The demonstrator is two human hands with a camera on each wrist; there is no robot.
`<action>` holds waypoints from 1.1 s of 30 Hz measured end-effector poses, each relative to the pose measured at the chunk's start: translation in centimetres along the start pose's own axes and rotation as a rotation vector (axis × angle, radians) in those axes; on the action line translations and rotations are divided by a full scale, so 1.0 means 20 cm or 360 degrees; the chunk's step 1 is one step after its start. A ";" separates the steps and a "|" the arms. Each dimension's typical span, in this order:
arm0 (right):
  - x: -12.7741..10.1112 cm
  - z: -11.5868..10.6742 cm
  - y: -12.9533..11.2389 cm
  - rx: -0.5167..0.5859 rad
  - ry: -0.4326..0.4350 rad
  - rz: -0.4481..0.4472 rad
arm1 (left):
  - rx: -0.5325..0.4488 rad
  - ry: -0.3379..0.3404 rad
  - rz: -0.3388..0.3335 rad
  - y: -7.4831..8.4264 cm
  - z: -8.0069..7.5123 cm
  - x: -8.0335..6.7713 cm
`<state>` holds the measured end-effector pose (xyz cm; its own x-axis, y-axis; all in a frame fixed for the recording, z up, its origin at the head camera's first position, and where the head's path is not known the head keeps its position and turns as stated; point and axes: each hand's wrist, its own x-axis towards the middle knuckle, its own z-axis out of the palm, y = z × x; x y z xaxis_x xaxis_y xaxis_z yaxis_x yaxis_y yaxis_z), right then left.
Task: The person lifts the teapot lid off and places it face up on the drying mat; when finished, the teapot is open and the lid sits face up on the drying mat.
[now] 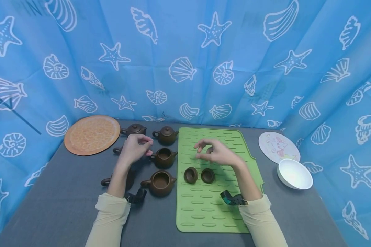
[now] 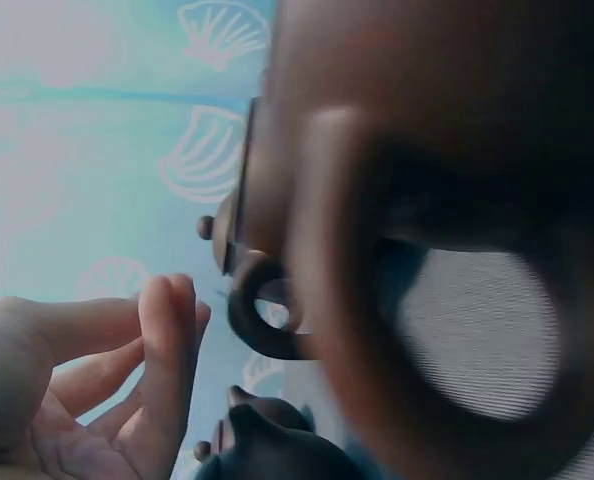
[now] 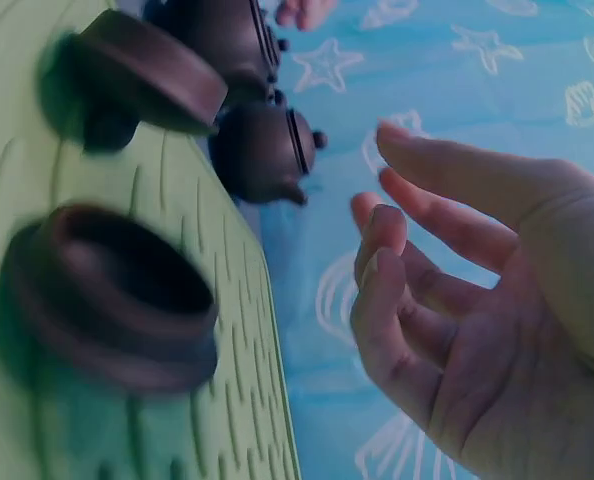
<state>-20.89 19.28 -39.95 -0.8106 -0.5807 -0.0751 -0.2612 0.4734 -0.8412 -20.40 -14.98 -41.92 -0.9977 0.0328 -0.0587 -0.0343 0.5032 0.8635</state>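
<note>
Two brown teapot lids (image 1: 190,175) (image 1: 208,175) lie upside down on the green ribbed mat (image 1: 204,212). My right hand (image 1: 202,151) hovers above the mat just behind them, fingers loosely bent and holding nothing; the right wrist view shows its empty palm (image 3: 397,250) beside the nearer lid (image 3: 107,300). Several brown teapots stand left of the mat: two lidded at the back (image 1: 133,129) (image 1: 166,134), two without lids (image 1: 164,157) (image 1: 159,183). My left hand (image 1: 146,145) hangs relaxed and empty over this group. A teapot (image 2: 427,200) fills the left wrist view, blurred.
An orange round tray (image 1: 92,134) sits at the back left of the grey table (image 1: 65,206). A white bowl (image 1: 294,174) and a drawn-on paper plate (image 1: 278,146) lie right of the mat. A blue seashell curtain (image 1: 185,51) closes in the table on three sides.
</note>
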 end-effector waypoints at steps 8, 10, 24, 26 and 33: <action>0.26 0.05 -0.13 0.0055 0.0047 -0.0063 | 0.0038 -0.0018 0.0040 0.06 -0.04 0.13; 0.33 0.07 -0.15 0.0068 0.0066 -0.0064 | 0.0035 -0.0020 0.0023 0.07 -0.04 0.17; 0.67 0.23 -0.14 0.0292 0.0351 0.0175 | -0.0227 -0.0034 -0.0243 0.05 0.04 0.34; 0.70 0.25 -0.13 0.0313 0.0376 0.0205 | -0.0282 -0.0051 -0.0273 0.04 0.04 0.34; 0.74 0.28 -0.10 0.0309 0.0462 0.0295 | -0.0363 -0.0054 -0.0336 0.02 0.05 0.35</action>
<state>-29.38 6.01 -42.39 -0.9565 -0.2727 -0.1040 -0.0152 0.4023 -0.9154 -27.28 -13.60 -42.48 -0.9648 -0.0215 -0.2622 -0.2567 0.2953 0.9203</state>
